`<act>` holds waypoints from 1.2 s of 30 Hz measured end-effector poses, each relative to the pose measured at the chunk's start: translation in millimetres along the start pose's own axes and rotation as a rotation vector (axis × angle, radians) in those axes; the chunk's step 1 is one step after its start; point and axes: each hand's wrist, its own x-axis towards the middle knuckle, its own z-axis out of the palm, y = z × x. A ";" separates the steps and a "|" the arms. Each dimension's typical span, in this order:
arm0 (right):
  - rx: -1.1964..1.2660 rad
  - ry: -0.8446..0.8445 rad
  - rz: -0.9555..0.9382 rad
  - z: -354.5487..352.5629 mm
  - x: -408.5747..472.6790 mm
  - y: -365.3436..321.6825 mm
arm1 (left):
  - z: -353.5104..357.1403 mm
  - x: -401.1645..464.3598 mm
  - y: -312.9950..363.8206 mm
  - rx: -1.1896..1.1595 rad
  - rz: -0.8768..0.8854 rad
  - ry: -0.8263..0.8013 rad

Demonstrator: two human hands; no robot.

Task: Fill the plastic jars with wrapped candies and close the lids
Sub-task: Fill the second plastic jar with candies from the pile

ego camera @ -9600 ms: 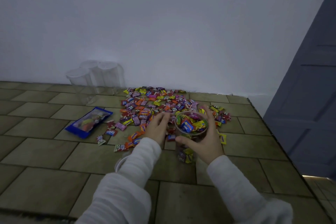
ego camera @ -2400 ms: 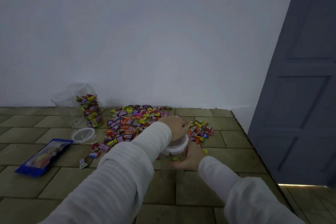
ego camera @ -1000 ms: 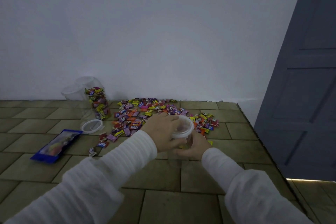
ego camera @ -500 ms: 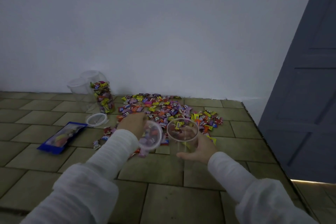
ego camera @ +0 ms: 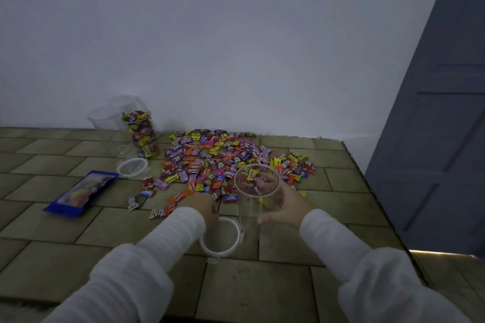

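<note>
Clear plastic jar, open, upright: I am gripping it with right hand, fingers wrapped round. Left hand is pinching lid, just beside the jar's base.

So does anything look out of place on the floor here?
The filled jar near the wall stands open, its likely lid lying loose beside it. A few candies have strayed from the main pile.

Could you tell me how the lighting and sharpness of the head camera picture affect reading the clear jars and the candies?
Head view: dim, bluish light; the empty jar in the right hand shows mainly by its rim; nearer candy wrappers partly legible; lidded jars by the wall soft; bright strip under the door.
</note>
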 end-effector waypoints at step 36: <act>-1.239 -0.159 0.071 74.8 322.8 -145.0 | -63.3 149.6 -133.3 -0.468 -0.187 0.252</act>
